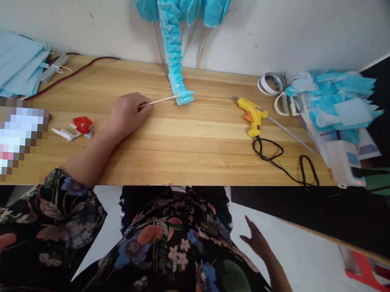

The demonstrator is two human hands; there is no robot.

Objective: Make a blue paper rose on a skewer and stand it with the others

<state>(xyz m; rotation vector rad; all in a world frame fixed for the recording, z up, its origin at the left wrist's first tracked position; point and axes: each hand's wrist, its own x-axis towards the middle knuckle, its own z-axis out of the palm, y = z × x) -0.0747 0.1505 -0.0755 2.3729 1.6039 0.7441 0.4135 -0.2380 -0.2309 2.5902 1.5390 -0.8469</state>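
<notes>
Strip (171, 40) of pleated blue material, lower end on the wooden table (197, 159), rest running up in front of the wall (273, 27) and out past the top of the view. Tip of a thin stick (161, 101) meets that lower end. Left hand (129, 111) closed round the stick, low over the tabletop. Right hand (255, 240) away from the work, below the table edge beside the lap; fingers spread, nothing seen in it.

Progress, as judged: folding looks done along all of the strip that shows, and one end is at the stick. Stick bare between fist and strip, nothing wound on it; joining seems only begun at most, nearly the whole strip loose. Blue blooms (216, 7) behind, on sticks of their own, look complete where visible.

Further out, right: yellow glue gun (252, 116) lying on the table, small light on, well apart from both hands. Beyond it, tape roll (273, 83), what look like white-handled scissors (282, 104), heap of blue pieces (341, 103). Left: red wrapper (83, 125) near the forearm, stack of pale blue sheets (15, 64).

Hard to make out: whether strip is glued to stick or merely touching; stick's far end, hidden in the fist; left fingertips, turned under. Strip's upper end and bloom tops cut off; bloom count uncertain, strip overlapping some. Object at far left pixelated.
</notes>
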